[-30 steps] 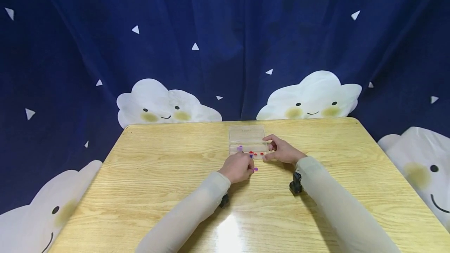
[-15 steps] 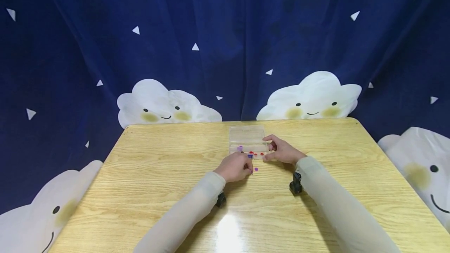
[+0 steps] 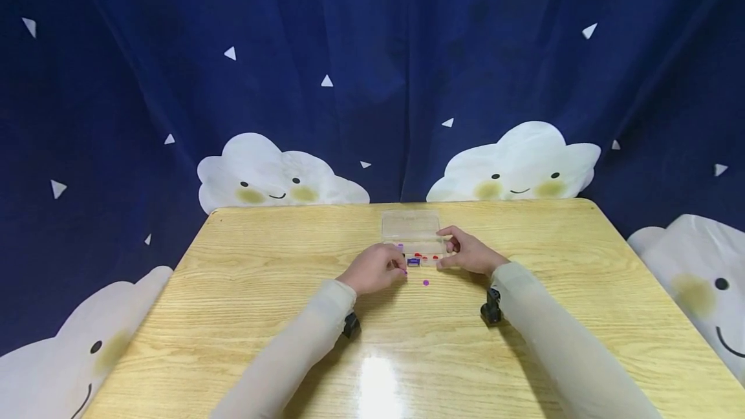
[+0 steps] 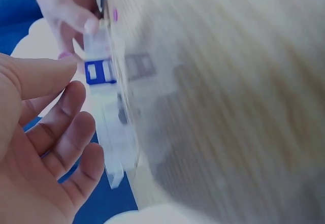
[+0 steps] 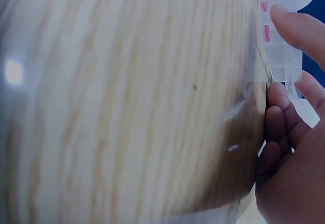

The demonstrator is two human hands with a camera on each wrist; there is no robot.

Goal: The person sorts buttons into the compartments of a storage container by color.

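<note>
My left hand (image 3: pixel 375 268) pinches a small purple disc (image 4: pixel 65 55) between thumb and fingertips, beside the front left part of a clear plastic box (image 3: pixel 410 224). The box's lid stands open toward the back. My right hand (image 3: pixel 473 253) grips the box's right end, thumb at the front and fingers behind and round the end. Red discs (image 5: pixel 267 33) lie inside at the right. A blue-and-white rectangular piece (image 4: pixel 100 71) shows at the middle of the front. Another purple disc (image 3: pixel 426 282) lies on the table in front of the box.
The wooden table (image 3: pixel 262 244) reaches back to a dark blue curtain (image 3: pixel 372 50) with white clouds. The box is near the table's back edge. A purple piece (image 3: pixel 399 247) shows in the box's left part, partly behind my left hand.
My left hand has moved left, away from the purple disc on the table, carrying a purple disc. More of the blue-and-white piece shows. My right hand stays on the box.
</note>
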